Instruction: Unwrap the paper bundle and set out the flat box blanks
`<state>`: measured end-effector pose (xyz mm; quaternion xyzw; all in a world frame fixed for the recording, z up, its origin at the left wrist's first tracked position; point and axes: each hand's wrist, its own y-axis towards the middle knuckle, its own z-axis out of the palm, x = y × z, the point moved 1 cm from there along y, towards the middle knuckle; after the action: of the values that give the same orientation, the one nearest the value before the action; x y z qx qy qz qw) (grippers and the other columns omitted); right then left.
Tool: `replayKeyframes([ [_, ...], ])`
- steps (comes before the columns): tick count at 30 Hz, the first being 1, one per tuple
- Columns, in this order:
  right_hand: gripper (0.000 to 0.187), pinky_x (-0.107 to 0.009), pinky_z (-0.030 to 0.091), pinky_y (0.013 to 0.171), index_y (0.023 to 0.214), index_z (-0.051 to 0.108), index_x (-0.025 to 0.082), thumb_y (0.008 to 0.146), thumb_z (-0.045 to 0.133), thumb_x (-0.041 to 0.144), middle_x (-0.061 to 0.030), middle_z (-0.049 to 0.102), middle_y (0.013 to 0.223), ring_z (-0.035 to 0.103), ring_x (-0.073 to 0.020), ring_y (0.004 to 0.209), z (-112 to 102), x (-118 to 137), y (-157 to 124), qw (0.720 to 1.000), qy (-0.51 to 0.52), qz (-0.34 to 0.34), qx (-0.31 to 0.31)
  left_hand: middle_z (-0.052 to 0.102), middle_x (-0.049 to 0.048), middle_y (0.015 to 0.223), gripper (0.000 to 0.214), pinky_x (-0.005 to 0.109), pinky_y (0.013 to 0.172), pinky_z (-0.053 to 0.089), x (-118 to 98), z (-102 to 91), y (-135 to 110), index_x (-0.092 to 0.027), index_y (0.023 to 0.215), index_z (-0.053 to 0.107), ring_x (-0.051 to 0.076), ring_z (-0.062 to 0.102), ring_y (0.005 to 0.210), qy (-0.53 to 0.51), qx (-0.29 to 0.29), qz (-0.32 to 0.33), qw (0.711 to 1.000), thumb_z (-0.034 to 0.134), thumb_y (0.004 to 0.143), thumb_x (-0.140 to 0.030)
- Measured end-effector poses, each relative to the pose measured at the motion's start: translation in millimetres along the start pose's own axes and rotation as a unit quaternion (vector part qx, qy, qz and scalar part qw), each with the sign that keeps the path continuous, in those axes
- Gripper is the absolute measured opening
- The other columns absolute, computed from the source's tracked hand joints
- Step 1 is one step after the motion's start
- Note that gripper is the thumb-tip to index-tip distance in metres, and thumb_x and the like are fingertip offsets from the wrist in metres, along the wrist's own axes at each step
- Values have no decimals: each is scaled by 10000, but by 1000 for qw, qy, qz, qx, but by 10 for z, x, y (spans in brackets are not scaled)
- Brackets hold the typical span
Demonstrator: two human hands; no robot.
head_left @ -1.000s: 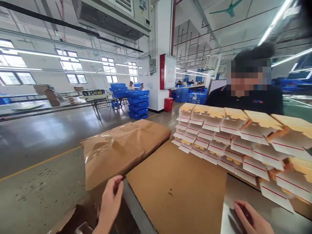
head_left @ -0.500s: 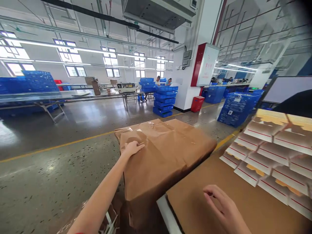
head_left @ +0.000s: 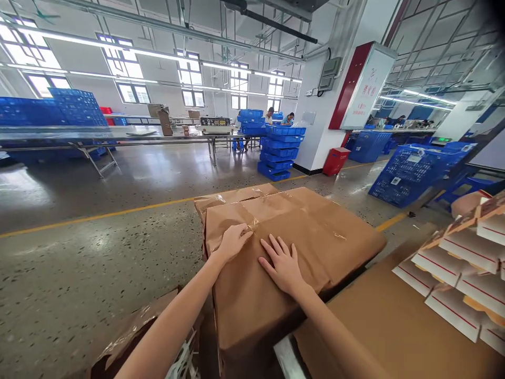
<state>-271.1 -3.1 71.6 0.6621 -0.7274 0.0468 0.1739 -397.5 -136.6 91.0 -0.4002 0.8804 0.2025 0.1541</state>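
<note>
1. Parcel [head_left: 288, 237] wrapped in brown paper and clear tape, resting on a stack beside the cardboard sheet [head_left: 394, 326] on the table; likely heavy, stiff inside, with a slick, tearable skin.
2. Left hand [head_left: 232, 241] pinching loose paper at the taped seam near the top left corner.
3. Right hand [head_left: 283, 266] lying flat and open on the top face, gripping nothing.
4. Best taken under opposite bottom edges, judging by bulk.
</note>
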Motion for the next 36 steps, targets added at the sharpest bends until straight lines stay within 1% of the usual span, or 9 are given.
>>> replayKeyframes([
  [4,523,-634,172,1093,1414,412,237,939,399,456,-75,348,1519,306,-315,1390,11,-14,5,1000,-14,10,-3,581,2,771,292,337,759,486,-22,-180,-284,-146,807,569,128,568,755,-15,-14,35,999,437,921,-380],
  [10,503,-602,169,1110,1396,433,263,938,400,468,-49,369,1513,310,-283,1390,42,-11,28,1000,-11,22,-12,564,-25,716,343,314,675,483,2,-451,-651,-156,1060,563,123,553,666,-7,105,77,991,535,864,-437],
  [14,490,-582,173,1119,1392,440,255,943,405,447,-47,376,1509,315,-274,1388,58,-14,-3,999,-13,22,-19,607,44,972,226,463,930,424,-11,-414,-698,-158,958,610,204,553,992,46,104,79,990,568,849,-352],
  [17,481,-570,187,1121,1387,448,253,945,403,439,-45,380,1508,326,-272,1384,56,-27,-16,999,-15,21,-24,620,52,1055,231,508,1035,341,-4,-384,-737,-157,1000,592,208,548,1072,31,93,76,992,504,889,-340],
  [21,479,-572,191,1119,1381,457,242,946,401,436,-51,390,1502,331,-276,1380,56,-33,-29,999,-15,17,-29,647,44,1018,259,460,1012,388,-16,-438,-702,-155,1033,572,169,596,986,1,112,60,992,389,941,-313],
  [26,459,-574,191,1117,1368,473,229,946,415,400,-62,403,1494,329,-282,1379,38,-20,-70,999,-10,15,-36,641,62,1021,450,466,936,449,-120,-477,-413,-147,1051,580,209,597,982,56,249,33,966,664,756,-475],
  [29,452,-566,190,1121,1358,481,237,944,417,406,-54,411,1490,334,-273,1377,38,-23,-85,999,-6,12,-38,636,56,979,401,469,917,452,-198,-439,-287,-144,941,609,210,590,959,88,308,23,947,712,710,-455],
  [33,449,-561,189,1123,1355,476,265,940,417,427,-33,409,1492,334,-260,1375,55,-54,-87,999,0,14,-48,613,14,845,285,416,864,454,-182,-465,-352,-146,788,597,178,574,868,11,283,34,958,721,707,-390],
  [36,443,-588,197,1104,1351,480,246,947,399,410,-65,414,1488,344,-282,1366,34,-46,-82,999,8,16,-50,526,-31,693,300,298,703,438,39,-681,-637,-161,686,526,126,518,702,-137,236,30,962,647,757,-425],
])
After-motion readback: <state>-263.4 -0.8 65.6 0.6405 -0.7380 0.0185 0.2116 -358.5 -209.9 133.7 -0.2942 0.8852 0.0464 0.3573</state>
